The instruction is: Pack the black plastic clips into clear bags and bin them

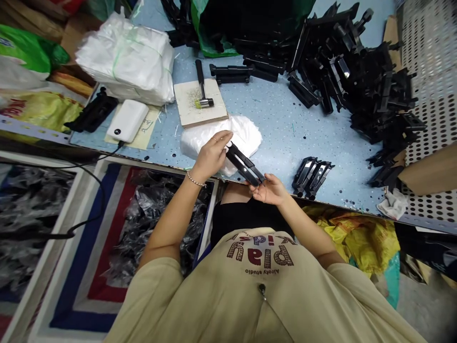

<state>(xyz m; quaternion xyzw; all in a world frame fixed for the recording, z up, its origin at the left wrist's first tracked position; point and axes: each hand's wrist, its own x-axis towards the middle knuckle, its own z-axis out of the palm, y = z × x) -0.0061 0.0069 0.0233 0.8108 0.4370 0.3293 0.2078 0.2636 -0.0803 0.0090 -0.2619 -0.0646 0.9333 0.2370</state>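
A long black plastic part is held tilted between my two hands at the table's front edge. My left hand grips its upper end, fingers pressed together. At the lower end my right hand has its thumb and fingers closed round it. Beneath and behind the part lies a stack of thin white plastic bags. Two similar black parts stand side by side on the table, to the right of my right hand.
A small hammer rests on a wooden board. Heaped black parts fill the back right. Bundled white bags and a white power bank are at left. Below stands a bin of bagged parts.
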